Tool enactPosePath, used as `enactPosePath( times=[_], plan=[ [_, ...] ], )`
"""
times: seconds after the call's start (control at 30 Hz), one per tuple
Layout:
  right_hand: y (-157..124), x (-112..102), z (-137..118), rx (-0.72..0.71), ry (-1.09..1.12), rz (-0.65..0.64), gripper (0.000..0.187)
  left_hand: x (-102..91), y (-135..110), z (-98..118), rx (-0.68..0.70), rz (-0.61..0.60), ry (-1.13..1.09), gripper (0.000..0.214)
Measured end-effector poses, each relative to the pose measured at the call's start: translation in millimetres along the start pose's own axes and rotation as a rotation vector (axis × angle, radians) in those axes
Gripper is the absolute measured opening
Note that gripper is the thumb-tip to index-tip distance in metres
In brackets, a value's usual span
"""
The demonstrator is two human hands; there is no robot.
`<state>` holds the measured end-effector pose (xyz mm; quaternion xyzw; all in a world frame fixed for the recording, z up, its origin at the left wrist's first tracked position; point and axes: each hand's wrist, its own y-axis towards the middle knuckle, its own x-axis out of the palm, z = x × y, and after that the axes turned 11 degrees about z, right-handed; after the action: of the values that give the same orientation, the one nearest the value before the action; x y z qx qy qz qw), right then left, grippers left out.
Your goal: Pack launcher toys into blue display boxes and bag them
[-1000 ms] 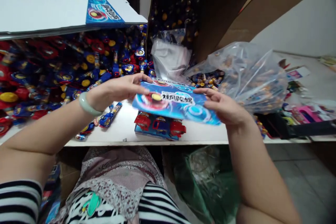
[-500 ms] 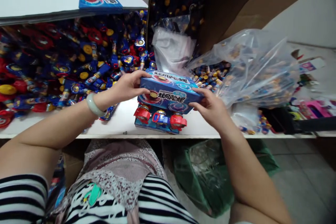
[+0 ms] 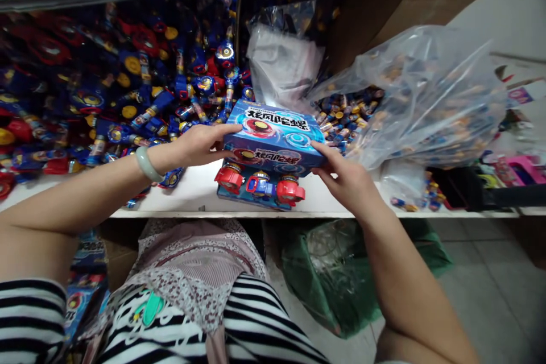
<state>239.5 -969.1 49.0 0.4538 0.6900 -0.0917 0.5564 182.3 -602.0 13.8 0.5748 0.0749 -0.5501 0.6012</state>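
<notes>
A blue printed cardboard display box (image 3: pixel 277 125) stands on the white table close to the front edge. Red and blue toy watch-like pieces (image 3: pixel 261 186) sit in a row at its lower front, below the printed panel. My left hand (image 3: pixel 209 142) grips the box's upper left corner, thumb in front and fingers on top. On the opposite side, my right hand (image 3: pixel 341 173) holds the upper right corner in the same way. The back and inside of the box are hidden.
A big heap of red and blue toys (image 3: pixel 140 79) fills the left side. Behind the box are a clear plastic bag (image 3: pixel 285 62) and a pile of small candy-like tubes (image 3: pixel 341 114). A large plastic bag (image 3: pixel 430 96) lies right. Below hangs a green sack (image 3: pixel 333 278).
The box's top has tipped toward me, so more of its printed upper face shows. Both hands stay on its corners. The whole view has shifted slightly.
</notes>
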Motion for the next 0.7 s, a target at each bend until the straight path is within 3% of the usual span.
enactPosePath(
  times=[0.17, 0.37, 0.47, 0.7],
  plan=[
    [-5, 0, 2, -0.001, -0.072, -0.065, 0.059, 1.2, -7, -5, 0.146, -0.059, 0.004, 0.052],
    [-12, 10, 3, -0.024, -0.122, 0.049, 0.052, 9.8, -18, -14, 0.227, -0.008, 0.188, 0.049],
    [-13, 10, 1, -0.034, -0.082, 0.066, 0.052, 10.6, -20, -14, 0.305, 0.061, 0.175, 0.048],
    [-19, 14, 3, 0.022, 0.069, 0.013, 0.058, 7.6, -25, -17, 0.161, 0.017, 0.057, 0.047]
  ],
)
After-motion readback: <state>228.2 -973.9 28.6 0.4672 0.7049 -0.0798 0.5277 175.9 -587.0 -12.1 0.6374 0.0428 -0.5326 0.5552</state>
